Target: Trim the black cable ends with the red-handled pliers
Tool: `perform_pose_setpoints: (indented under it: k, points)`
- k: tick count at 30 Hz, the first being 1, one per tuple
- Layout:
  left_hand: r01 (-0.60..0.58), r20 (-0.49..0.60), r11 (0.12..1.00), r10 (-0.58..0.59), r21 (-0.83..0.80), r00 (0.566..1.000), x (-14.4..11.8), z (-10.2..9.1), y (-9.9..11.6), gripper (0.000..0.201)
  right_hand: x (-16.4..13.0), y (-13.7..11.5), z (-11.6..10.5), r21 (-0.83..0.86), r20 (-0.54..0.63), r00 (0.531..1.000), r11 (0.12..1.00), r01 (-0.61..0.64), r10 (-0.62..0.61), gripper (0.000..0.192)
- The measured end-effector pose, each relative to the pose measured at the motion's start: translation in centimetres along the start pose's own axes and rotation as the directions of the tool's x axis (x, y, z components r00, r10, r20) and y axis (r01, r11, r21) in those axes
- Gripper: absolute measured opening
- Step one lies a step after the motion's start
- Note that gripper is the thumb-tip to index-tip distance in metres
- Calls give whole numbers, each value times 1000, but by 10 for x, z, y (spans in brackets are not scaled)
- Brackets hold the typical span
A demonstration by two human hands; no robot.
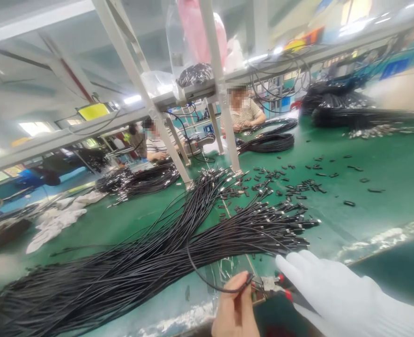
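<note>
The left hand (234, 306) is bare and its grip is closed: thumb and forefinger pinch the end of one thin black cable (207, 276). This cable is round and glossy, and it curves down in a loop from the big bundle of cables (151, 252) before it rises to the fingertips at the near edge of the tabletop (379, 154). The right hand (333, 290) wears a white glove and lies over a small tool with red handles (279, 283); the glove hides the fingers underneath, so I cannot tell if its grip is closed on the tool or only rests on it. The metal tip of the tool is just beside the cable end that the left hand holds. The bundle is long and thick, made of many similar black cables, and it lies across the green tabletop from the lower left toward the middle, where the ends fan out with small dark connectors (291, 224). Beyond them, small black pieces (291, 185) are scattered loosely on the tabletop, not in any box. A clear plastic bag (193, 75) on the shelf (193, 91) above holds dark parts, blurred. Farther back, coils of black cable (268, 140) lie near a seated person (244, 112), and a second person (156, 140) sits to the left.
</note>
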State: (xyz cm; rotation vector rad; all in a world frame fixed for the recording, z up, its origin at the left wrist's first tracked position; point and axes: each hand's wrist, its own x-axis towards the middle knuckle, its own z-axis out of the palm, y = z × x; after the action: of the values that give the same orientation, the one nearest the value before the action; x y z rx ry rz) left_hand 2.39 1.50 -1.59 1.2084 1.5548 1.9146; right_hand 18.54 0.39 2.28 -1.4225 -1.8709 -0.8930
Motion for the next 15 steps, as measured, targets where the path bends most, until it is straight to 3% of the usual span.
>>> perform_pose_setpoints:
  k: [2, 5, 10, 15]
  points:
    - [-172, -21, 963, 180, 208, 983, -3, 1, -4, 11, -3, -1, -4, -48, 21, 1000, 999, 9, -8, 23]
    - [-334, -1, 849, 366, 409, 931, -5, 3, -6, 18, -11, 1, -3, 14, 56, 997, 999, 46, -47, 35]
    - [-531, 75, 677, 579, 509, 812, -4, 4, -8, 22, -22, 1, 5, -8, 29, 999, 999, 40, -40, 48]
    - [-616, 138, 549, 673, 566, 727, -1, 4, -15, 24, -17, -10, 14, -95, 138, 990, 995, -17, 30, 26]
